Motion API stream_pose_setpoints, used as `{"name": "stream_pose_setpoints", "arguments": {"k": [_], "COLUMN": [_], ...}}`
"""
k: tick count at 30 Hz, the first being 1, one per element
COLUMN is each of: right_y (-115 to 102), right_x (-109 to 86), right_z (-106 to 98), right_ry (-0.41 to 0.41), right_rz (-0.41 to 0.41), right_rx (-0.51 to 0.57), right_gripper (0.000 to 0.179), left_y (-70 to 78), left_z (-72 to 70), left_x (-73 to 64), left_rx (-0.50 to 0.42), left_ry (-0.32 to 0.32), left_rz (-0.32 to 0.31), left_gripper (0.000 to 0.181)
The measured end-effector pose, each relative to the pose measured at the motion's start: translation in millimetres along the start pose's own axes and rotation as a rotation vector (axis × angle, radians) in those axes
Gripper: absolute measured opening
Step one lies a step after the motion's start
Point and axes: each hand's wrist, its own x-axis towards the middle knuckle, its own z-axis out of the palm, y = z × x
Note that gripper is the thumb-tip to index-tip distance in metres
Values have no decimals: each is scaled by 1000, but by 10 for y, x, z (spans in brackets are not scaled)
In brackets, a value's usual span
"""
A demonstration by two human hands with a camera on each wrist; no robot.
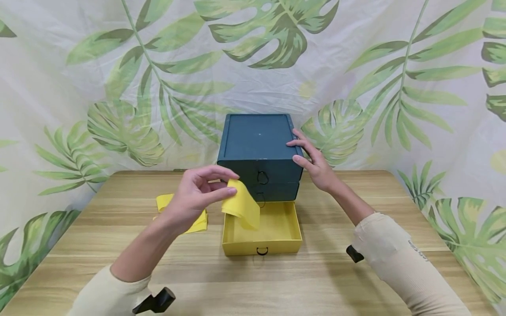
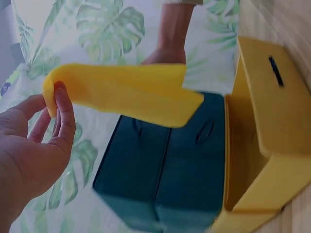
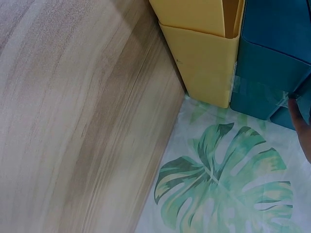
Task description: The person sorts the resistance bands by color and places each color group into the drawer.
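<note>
Between thumb and fingertips my left hand (image 1: 197,193) pinches a folded yellow cloth (image 1: 242,204). The cloth's loose end hangs over the pulled-out yellow drawer (image 1: 262,246), which shows a bare bottom. In the left wrist view the cloth (image 2: 131,92) stretches away from the fingers, folded in layers. My right hand (image 1: 316,166) rests on the right side of the dark blue drawer unit (image 1: 257,136), fingers spread over its top edge. In the right wrist view only a fingertip shows, touching the blue side wall (image 3: 265,82).
More folded yellow cloth (image 1: 200,223) lies on the wooden table (image 1: 138,245), left of the drawer and partly behind my left forearm. Two blue drawers with black loop pulls (image 1: 262,177) sit above the yellow one. A leaf-patterned curtain (image 1: 189,87) hangs behind the table.
</note>
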Motion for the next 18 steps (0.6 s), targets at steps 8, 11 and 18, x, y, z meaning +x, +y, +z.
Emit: {"name": "stream_pose_setpoints", "arguments": {"k": [8, 11, 18], "right_y": [-4, -9, -5], "right_x": [-1, -1, 3], "right_z": [0, 2, 1], "right_ry": [9, 9, 7], "right_rz": [11, 14, 2], "right_rx": [-18, -29, -33], "right_gripper": [38, 38, 38], "left_y": [-204, -297, -484], "left_z": [311, 397, 580], "left_x": [182, 240, 350], "left_rx": [42, 72, 228], "left_ry": [-46, -90, -148], "left_rz": [-64, -70, -43], "left_gripper": [23, 22, 15]}}
